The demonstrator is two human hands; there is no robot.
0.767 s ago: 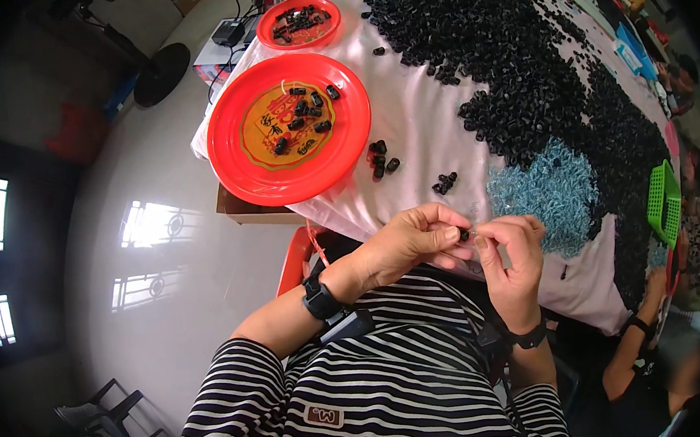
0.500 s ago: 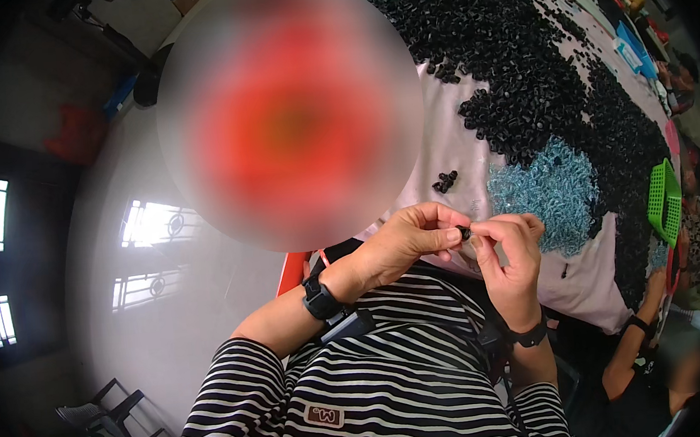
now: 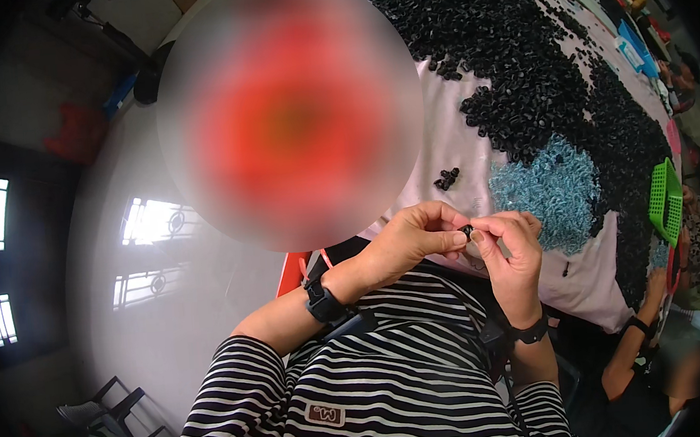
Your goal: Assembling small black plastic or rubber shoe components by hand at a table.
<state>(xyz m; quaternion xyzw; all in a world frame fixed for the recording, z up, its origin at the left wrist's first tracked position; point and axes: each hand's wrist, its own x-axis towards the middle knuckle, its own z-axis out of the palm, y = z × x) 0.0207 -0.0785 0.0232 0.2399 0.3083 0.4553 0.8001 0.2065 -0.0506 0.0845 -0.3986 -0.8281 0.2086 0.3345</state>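
Between my two hands is a small black plastic piece, partly covered by fingertips. My left hand pinches it between thumb and forefinger. From the other side, my right hand presses its thumb and forefinger together against the same piece; whether it also holds a tiny second part is too small to tell. Just beyond my hands a little cluster of black pieces lies on the pale pink cloth. To the right of the hands sits a heap of small light-blue translucent parts.
A large pile of black pieces spreads over the table. At its right edge stands a green basket. Another person's forearm reaches in at the lower right. A dark chair stands on the floor at left. A blurred disc hides the upper middle.
My right thumb and forefinger have shifted slightly and press closer over the black piece, which has turned a little. The left hand keeps its pinch.
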